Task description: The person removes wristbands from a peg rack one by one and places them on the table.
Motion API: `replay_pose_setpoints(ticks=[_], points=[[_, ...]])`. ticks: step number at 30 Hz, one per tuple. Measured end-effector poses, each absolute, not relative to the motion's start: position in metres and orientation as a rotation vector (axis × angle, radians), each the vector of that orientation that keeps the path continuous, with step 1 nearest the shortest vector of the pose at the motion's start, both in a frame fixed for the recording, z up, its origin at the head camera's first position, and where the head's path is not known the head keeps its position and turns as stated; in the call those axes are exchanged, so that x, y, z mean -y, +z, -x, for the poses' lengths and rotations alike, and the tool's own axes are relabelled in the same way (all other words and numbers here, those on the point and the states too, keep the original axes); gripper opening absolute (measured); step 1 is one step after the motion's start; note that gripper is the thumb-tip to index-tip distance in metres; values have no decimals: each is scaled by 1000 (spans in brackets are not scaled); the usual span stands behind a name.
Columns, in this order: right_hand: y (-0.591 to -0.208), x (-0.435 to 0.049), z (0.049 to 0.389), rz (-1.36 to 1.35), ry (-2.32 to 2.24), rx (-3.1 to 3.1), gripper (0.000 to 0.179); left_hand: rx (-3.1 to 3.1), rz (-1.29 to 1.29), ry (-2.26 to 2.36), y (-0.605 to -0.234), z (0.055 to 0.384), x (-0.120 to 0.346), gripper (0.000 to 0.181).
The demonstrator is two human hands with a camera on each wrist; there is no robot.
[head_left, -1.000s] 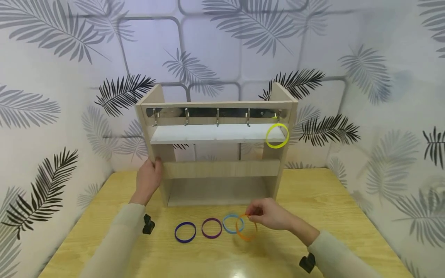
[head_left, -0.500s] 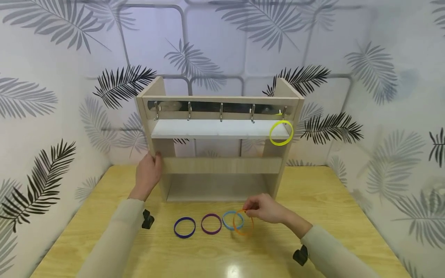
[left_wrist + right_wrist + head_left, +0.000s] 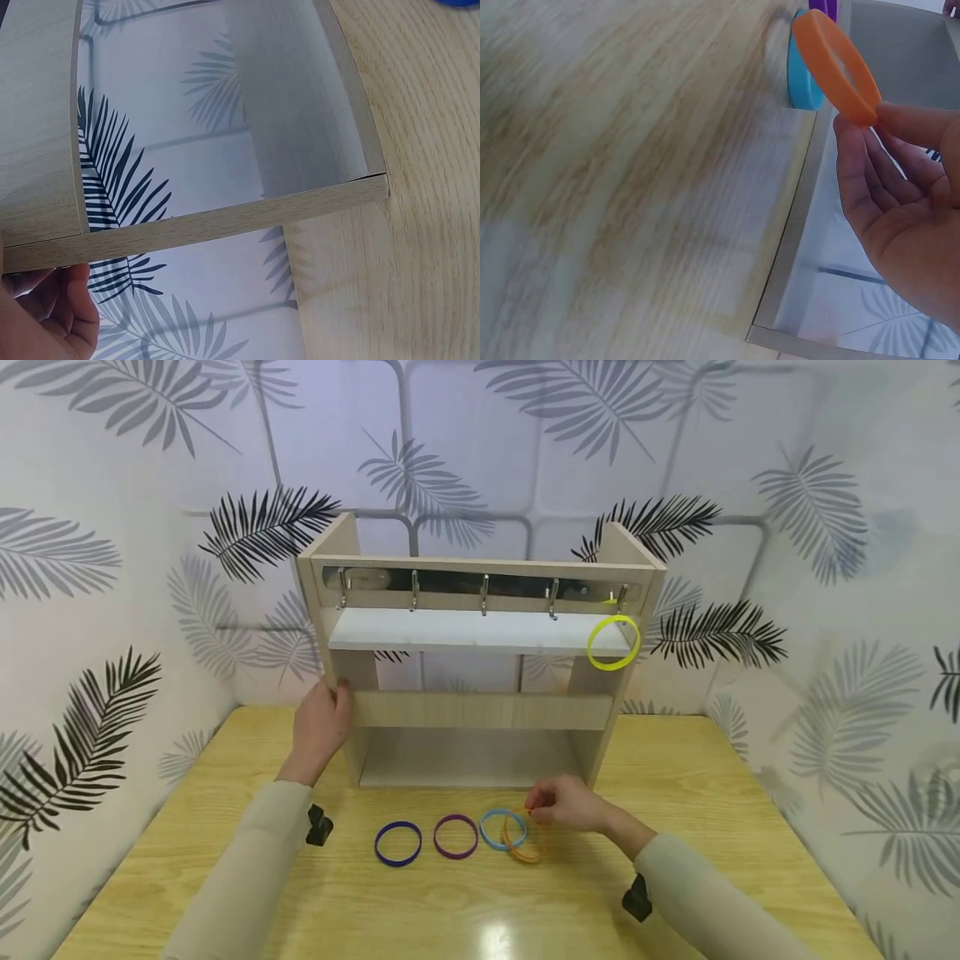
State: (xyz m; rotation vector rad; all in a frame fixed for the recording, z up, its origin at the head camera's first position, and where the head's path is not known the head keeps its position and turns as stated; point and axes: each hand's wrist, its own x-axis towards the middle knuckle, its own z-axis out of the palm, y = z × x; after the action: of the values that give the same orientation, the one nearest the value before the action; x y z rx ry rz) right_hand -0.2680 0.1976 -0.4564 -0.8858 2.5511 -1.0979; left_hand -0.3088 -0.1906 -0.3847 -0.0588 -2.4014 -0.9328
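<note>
My left hand (image 3: 318, 727) grips the left side panel of a pale wooden shelf unit (image 3: 480, 710); in the left wrist view, curled fingers (image 3: 81, 304) show below the panel's edge. In front of the unit, my right hand (image 3: 573, 803) pinches an orange silicone wristband (image 3: 836, 67) between thumb and fingertips. The band hangs tilted, overlapping the light blue wristband (image 3: 801, 71) in the head view. Left of that lie a purple wristband (image 3: 456, 857) and a dark blue wristband (image 3: 398, 864). A yellow wristband (image 3: 609, 667) hangs from the rightmost hook.
Several metal hooks (image 3: 485, 595) line the unit's upper front rail, above a white shelf (image 3: 465, 628). The unit stands on a wood-grain table (image 3: 420, 910), near a leaf-patterned wall (image 3: 480, 452).
The head view has shifted, so the unit appears higher. My right hand has moved slightly left with the orange wristband. The left hand keeps its grip on the panel.
</note>
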Motion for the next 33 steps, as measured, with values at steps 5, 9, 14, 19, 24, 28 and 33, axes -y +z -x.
replay_pose_setpoints(ticks=[5,9,14,19,24,28,33], points=[[-463,-198,271,805,-1156,-2509,10,2424,35,-942,-384,308,189,49],[-466,-200,276,751,-1226,-2426,12,2426,42,-957,-382,308,189,52],[-469,-201,283,726,-1279,-2362,15,2419,42,-952,-379,308,190,52],[-472,-202,287,696,-1295,-2344,16,2415,31,-951,-379,309,192,52],[-473,-205,290,653,-1331,-2318,17,2418,32,-956,-380,310,193,54],[-472,-209,292,581,-1416,-2244,22,2420,27,-962,-381,311,192,53],[-473,-217,293,504,-1489,-2153,27,2429,24,-969,-383,310,190,53]])
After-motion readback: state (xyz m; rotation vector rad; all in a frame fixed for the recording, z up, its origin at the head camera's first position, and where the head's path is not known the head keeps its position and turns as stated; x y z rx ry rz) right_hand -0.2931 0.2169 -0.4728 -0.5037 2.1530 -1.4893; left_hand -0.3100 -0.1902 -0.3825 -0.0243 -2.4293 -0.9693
